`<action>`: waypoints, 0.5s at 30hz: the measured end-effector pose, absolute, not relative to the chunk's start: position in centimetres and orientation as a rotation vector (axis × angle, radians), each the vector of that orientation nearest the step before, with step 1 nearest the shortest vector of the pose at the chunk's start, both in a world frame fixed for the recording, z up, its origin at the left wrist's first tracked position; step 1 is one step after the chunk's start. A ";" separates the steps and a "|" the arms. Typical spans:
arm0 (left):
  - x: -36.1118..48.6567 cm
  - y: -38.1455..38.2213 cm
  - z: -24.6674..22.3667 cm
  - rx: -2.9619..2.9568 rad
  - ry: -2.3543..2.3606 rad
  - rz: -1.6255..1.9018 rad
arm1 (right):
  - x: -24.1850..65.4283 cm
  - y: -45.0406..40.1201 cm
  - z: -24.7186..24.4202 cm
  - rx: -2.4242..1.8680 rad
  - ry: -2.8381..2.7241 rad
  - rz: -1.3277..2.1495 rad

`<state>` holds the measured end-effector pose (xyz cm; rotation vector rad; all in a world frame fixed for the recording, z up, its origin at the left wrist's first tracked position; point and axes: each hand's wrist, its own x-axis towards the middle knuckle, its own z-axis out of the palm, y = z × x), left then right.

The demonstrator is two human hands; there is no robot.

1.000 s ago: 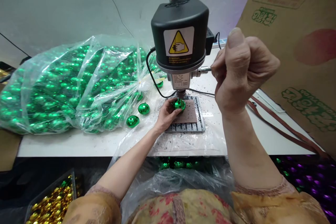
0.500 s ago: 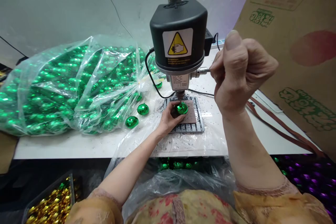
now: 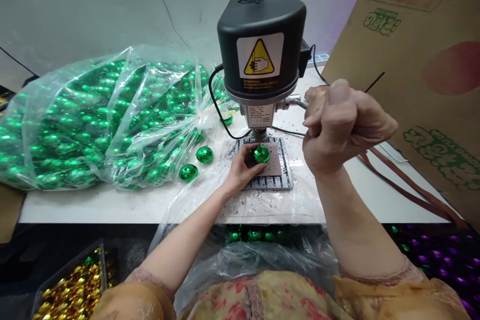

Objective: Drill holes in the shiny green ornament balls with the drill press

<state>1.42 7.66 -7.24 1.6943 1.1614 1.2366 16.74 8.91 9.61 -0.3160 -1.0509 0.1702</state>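
Under the chuck of a small black drill press, my left hand grips a shiny green faceted ball ornament between thumb and fingers. The ball rests on a brownish square pad that lies on the slotted grey base plate. Whether the drill tip touches the ball, I cannot make out. My right hand is closed around the feed lever at the press's right side; most of the lever is hidden by the fingers.
Left of the press lies a clear plastic bag full of green balls. Several loose green balls sit beside it. A cardboard box stands at right, with brown straps below. Gold balls fill a bin at lower left.
My right hand has moved down a little, turning the feed lever. My left hand and the green ball stay in place on the pad. The view has shifted slightly.
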 end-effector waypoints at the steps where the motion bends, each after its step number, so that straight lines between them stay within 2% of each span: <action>1: 1.4 7.7 -7.2 1.695 1.160 1.238 | 16.7 8.9 9.5 -0.319 -1.060 0.173; 15: 1.5 7.6 -7.0 1.711 1.146 1.257 | 16.9 9.2 7.6 -0.314 -1.067 0.023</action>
